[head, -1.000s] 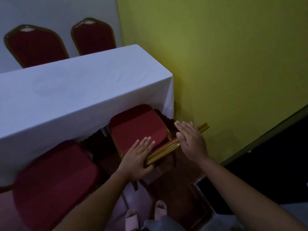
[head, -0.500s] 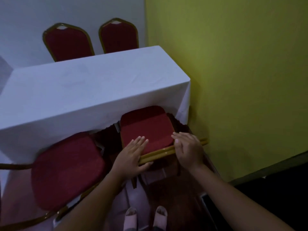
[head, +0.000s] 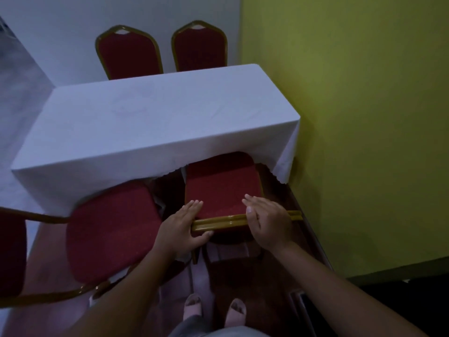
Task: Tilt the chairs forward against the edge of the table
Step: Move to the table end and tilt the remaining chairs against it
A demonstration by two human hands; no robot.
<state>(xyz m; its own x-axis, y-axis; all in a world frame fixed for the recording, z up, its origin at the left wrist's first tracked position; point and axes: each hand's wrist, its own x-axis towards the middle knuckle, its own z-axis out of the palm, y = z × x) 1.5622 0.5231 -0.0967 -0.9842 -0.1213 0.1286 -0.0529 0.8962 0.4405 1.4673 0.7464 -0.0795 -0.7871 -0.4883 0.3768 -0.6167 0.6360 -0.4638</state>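
Note:
A red padded chair (head: 221, 186) with a gold frame stands at the table's near right corner, its seat front tucked under the white tablecloth (head: 155, 122). I look down on its gold backrest top rail (head: 220, 223). My left hand (head: 181, 231) grips the rail's left end, fingers over the front and thumb behind. My right hand (head: 267, 221) lies over the rail's right end. To the left, a second red chair (head: 111, 229) slopes up with its far edge at the tablecloth's hem.
Two more red chairs (head: 130, 55) (head: 199, 48) stand upright behind the table's far side. A yellow wall (head: 352, 117) runs close along the right of the table and chair. Part of another red chair (head: 11, 254) shows at the left edge. My feet (head: 213, 310) are just behind the held chair.
The held chair's top rail has swung from slanted to nearly parallel with the table edge. Both hands stayed on it. The view has shifted, so more of the table's left end shows.

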